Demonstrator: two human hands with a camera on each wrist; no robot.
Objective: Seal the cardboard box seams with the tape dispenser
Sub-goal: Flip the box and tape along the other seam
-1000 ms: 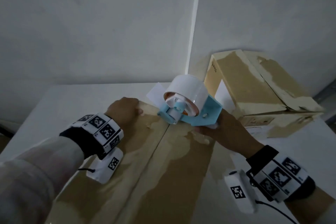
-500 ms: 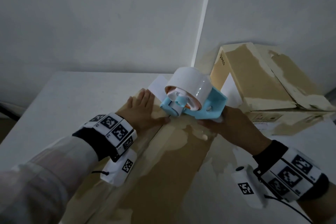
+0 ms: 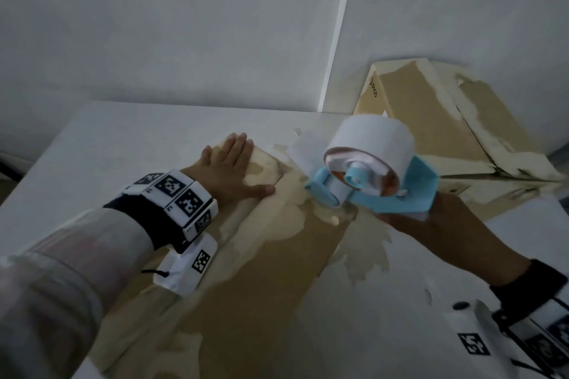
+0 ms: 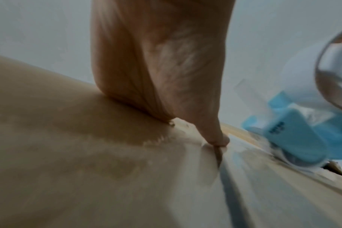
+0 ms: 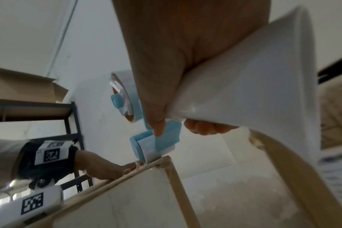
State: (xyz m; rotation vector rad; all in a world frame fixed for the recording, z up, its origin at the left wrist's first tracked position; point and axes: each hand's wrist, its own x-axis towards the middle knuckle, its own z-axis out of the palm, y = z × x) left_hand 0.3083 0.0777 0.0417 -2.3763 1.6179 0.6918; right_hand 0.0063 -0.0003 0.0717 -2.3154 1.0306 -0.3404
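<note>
A brown cardboard box [image 3: 246,286] lies in front of me on a white table, its two top flaps meeting along a centre seam [image 4: 228,192]. My left hand [image 3: 229,169] lies flat on the left flap near the far end, fingers straight, thumb tip [image 4: 217,138] beside the seam. My right hand [image 3: 431,224] grips the handle of a light-blue tape dispenser [image 3: 375,188] carrying a white tape roll [image 3: 372,138]. The dispenser's front end [image 5: 146,152] touches the box's far edge at the seam. My left hand [image 5: 100,166] also shows in the right wrist view.
A second cardboard box [image 3: 437,120] with worn flaps sits at the back right against the wall. The white table [image 3: 107,138] extends to the left of the box. A dark metal shelf [image 5: 72,123] holding a carton stands at the left in the right wrist view.
My left hand has uncurled from the box's far edge and spread flat on the left flap. The dispenser stays at the far end of the seam, now lower against the box.
</note>
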